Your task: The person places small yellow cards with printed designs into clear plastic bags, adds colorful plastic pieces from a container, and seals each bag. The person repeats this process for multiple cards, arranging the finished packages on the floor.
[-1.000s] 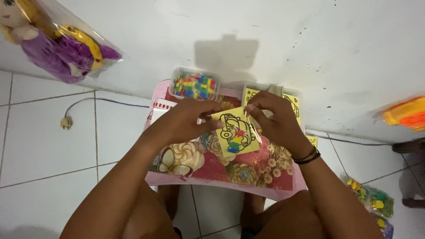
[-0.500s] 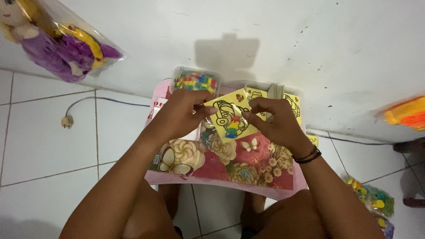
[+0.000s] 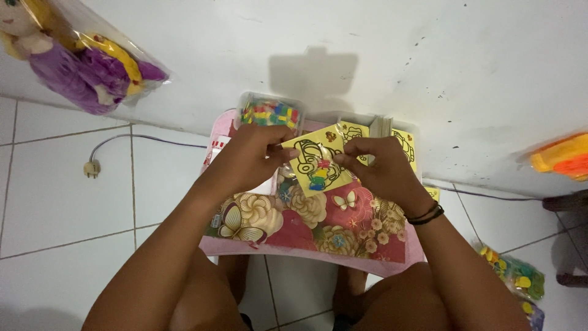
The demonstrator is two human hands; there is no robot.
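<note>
Head view. My left hand (image 3: 257, 160) pinches the left edge of a yellow card (image 3: 315, 162); my right hand (image 3: 376, 167) pinches its right edge, fingers closed on it. The card is held between the two hands, just above the far part of a floral tray (image 3: 318, 236). Its long axis is tilted, running from near left to far right. Both hands are about equally near it. A tub of beads (image 3: 271, 114) sits far left of the card; a stack of cards (image 3: 383, 132) sits far right, behind my right hand.

Change from half a second ago: the card sits slightly lower and more upright; both grips unchanged.
</note>
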